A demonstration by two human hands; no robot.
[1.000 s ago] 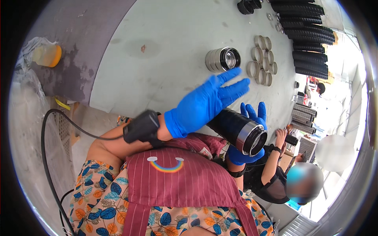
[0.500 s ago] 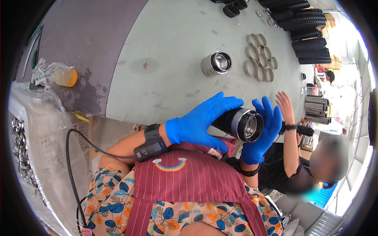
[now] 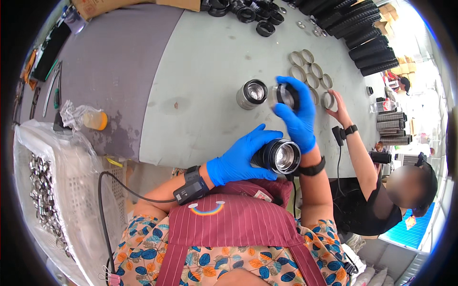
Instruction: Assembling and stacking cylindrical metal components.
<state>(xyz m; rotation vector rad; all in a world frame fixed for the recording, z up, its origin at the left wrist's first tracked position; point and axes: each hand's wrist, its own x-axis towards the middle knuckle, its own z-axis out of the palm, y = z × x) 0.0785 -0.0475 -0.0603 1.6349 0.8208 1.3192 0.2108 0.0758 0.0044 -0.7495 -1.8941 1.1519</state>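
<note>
My left hand (image 3: 245,157), in a blue glove, is wrapped round a black flask-like cylinder (image 3: 285,157) with a shiny metal inside. The cylinder's open mouth faces up and its rim is black. In my right hand (image 3: 300,114), also gloved, is a black and grey ring-shaped collar (image 3: 287,97), partly hidden by the fingers and slightly blurred. The collar is just right of a second cylinder (image 3: 251,94), which stands on the table (image 3: 200,105) with a grey band round it.
Several thin metal rings (image 3: 314,71) lie right of centre. A co-worker's hand (image 3: 339,112) touches the nearest one. Black rings (image 3: 265,28) and stacked black tubes (image 3: 367,43) sit at the back. Left are a yellow-orange jar (image 3: 95,120) and a plastic-lined crate (image 3: 71,162) of metal pieces.
My right hand has moved from the cylinder up and away over the table, now with a collar in it. The grey band no longer shows on the held cylinder. The co-worker's hand reached the rings.
</note>
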